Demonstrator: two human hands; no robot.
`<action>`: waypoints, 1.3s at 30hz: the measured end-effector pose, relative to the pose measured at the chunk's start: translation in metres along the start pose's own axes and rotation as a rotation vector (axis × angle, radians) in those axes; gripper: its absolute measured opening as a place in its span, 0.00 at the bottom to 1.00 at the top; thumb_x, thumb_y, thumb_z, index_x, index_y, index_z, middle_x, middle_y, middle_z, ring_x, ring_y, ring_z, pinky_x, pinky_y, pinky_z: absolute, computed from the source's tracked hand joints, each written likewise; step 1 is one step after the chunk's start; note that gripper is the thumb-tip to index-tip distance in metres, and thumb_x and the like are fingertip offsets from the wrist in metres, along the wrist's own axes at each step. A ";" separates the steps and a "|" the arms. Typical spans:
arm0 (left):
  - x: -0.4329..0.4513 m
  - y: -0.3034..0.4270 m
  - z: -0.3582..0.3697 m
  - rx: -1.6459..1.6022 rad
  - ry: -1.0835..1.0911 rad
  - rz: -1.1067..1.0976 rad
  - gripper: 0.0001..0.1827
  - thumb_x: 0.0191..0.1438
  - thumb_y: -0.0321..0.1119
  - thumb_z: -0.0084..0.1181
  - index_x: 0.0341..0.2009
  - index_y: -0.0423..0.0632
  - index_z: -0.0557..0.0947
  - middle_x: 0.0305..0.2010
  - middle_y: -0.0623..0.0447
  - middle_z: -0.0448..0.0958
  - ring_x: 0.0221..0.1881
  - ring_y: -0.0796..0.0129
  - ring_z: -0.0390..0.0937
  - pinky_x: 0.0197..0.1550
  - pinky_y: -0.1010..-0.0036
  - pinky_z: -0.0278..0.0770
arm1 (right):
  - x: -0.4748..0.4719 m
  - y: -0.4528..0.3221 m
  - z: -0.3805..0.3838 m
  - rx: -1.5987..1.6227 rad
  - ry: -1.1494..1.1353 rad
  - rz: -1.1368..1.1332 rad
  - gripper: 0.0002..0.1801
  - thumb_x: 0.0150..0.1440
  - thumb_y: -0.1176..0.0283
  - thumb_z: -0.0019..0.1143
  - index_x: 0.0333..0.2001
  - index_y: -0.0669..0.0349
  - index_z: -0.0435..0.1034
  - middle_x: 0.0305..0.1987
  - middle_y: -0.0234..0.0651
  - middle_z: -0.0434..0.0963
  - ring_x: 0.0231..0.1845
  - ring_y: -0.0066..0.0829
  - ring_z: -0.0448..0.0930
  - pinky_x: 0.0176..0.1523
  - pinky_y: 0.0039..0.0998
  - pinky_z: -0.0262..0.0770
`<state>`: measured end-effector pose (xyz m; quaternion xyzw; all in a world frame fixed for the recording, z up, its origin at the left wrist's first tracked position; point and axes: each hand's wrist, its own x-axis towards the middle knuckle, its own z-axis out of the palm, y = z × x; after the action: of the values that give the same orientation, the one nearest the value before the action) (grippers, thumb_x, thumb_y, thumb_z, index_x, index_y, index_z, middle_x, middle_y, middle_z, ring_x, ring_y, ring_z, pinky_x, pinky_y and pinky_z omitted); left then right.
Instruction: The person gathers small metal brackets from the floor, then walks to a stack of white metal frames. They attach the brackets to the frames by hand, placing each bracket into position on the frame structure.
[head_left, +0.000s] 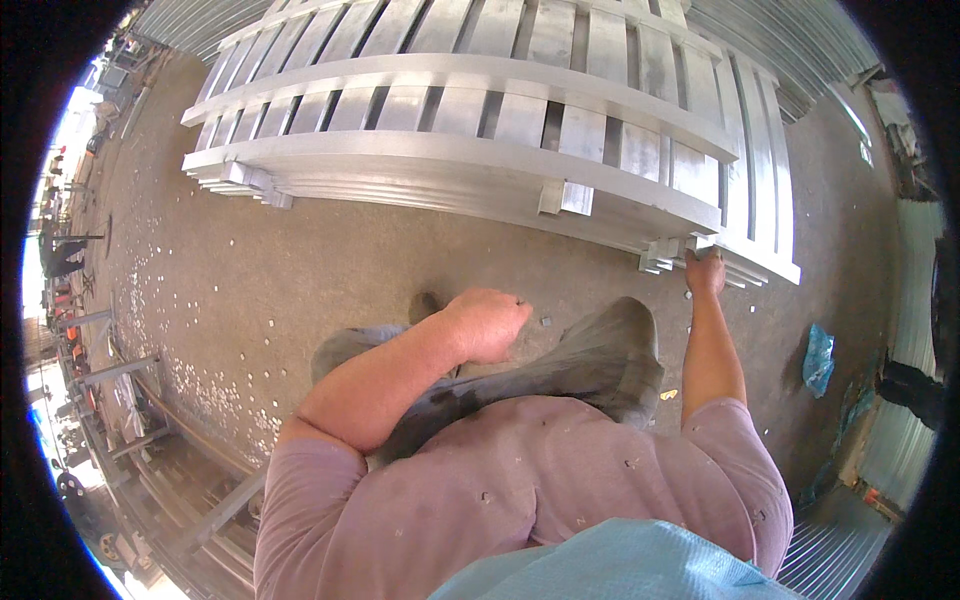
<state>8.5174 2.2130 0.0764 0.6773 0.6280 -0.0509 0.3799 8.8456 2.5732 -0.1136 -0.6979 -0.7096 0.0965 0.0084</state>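
Note:
Before me stands a large stack of slatted metal panels (457, 142), their long flat rails facing me. My right hand (706, 271) reaches out to the stack's near right corner, its fingers against a short square tube end (701, 242) under the rail; whether they close around it is hidden. Near my lap, over the floor between my knees, my left hand (491, 324) is curled with the fingers folded in; I see nothing in it. More short tube ends (566, 198) jut from beneath the panels.
Small pale offcuts (225, 397) lie scattered on the concrete floor (360, 247). A crumpled blue plastic bag (818, 360) rests at the right, near a corrugated metal wall (900, 300). A metal frame rack (217, 510) stands at the lower left.

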 end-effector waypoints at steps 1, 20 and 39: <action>-0.001 -0.002 0.000 0.001 0.013 0.007 0.24 0.48 0.35 0.70 0.50 0.41 0.80 0.47 0.38 0.84 0.52 0.42 0.83 0.54 0.51 0.82 | 0.001 0.000 0.001 -0.019 -0.023 0.016 0.40 0.56 0.46 0.69 0.64 0.61 0.73 0.62 0.55 0.80 0.62 0.56 0.81 0.63 0.51 0.78; 0.000 -0.005 0.004 -0.023 0.013 0.029 0.20 0.49 0.33 0.70 0.46 0.41 0.80 0.44 0.40 0.84 0.50 0.42 0.83 0.50 0.50 0.83 | 0.001 0.007 0.006 -0.011 0.050 -0.064 0.36 0.56 0.47 0.71 0.59 0.62 0.74 0.60 0.54 0.81 0.60 0.57 0.81 0.62 0.52 0.78; 0.011 -0.006 0.015 -0.031 -0.014 0.011 0.21 0.47 0.32 0.70 0.47 0.42 0.83 0.46 0.40 0.85 0.50 0.42 0.84 0.51 0.49 0.84 | 0.028 0.031 0.034 -0.028 0.072 -0.134 0.39 0.57 0.42 0.66 0.62 0.60 0.75 0.59 0.56 0.82 0.60 0.59 0.82 0.62 0.55 0.78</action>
<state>8.5200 2.2125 0.0573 0.6746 0.6221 -0.0440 0.3949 8.8708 2.5970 -0.1548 -0.6517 -0.7554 0.0606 0.0306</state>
